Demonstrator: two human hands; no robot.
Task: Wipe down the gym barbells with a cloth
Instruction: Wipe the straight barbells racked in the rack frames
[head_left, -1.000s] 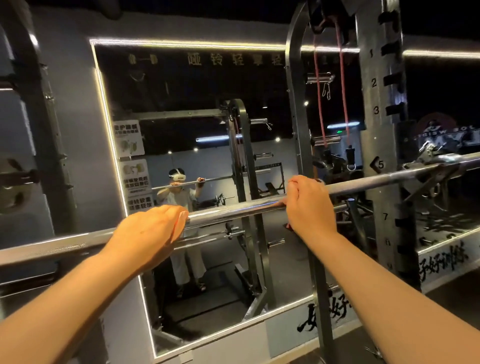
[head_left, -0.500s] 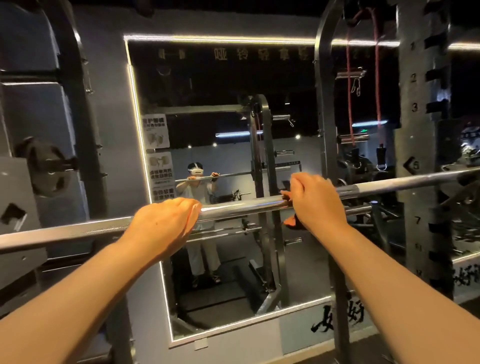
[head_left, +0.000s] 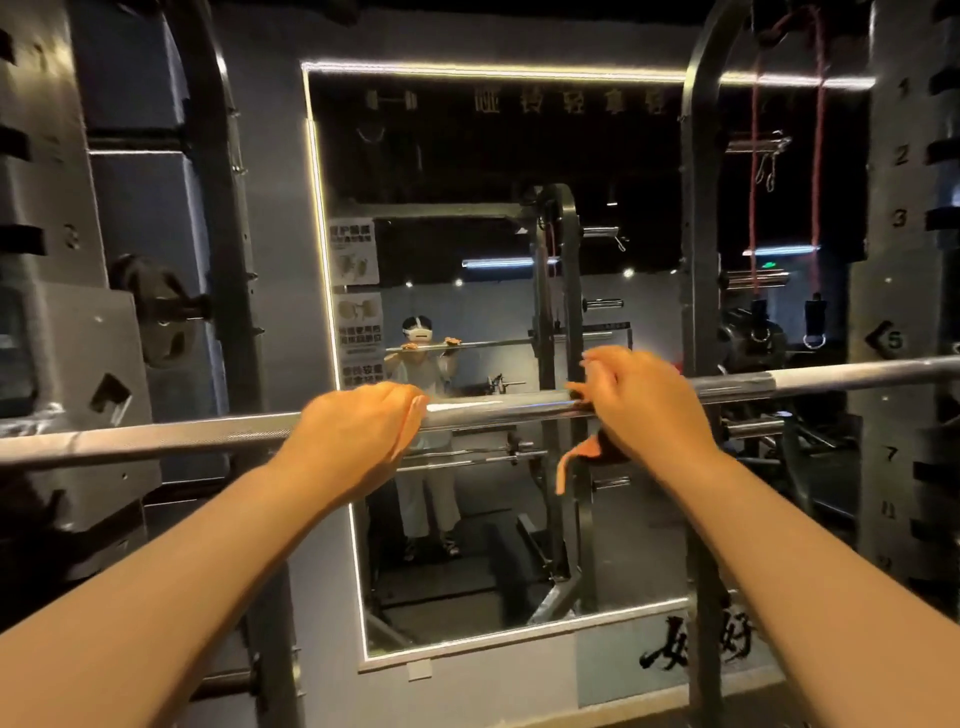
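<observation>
Across the middle of the view a steel barbell (head_left: 493, 408) runs from lower left to upper right, level with the person's chest and in front of a wall mirror (head_left: 467, 156). Left hand (head_left: 358, 431) lies over the bar, fingers curled down its far side, thumb hidden. Right hand (head_left: 641, 405) sits further along the bar, well apart from the left, fingers bent over an orange cloth (head_left: 579, 453) held against the metal; one end of the cloth hangs loose below the bar. This hand is blurred. A numbered rack post (head_left: 909, 260) stands at the right, red bands (head_left: 818, 156) hang beside it, and a dark weight plate (head_left: 156, 312) sits on a peg at the left.
</observation>
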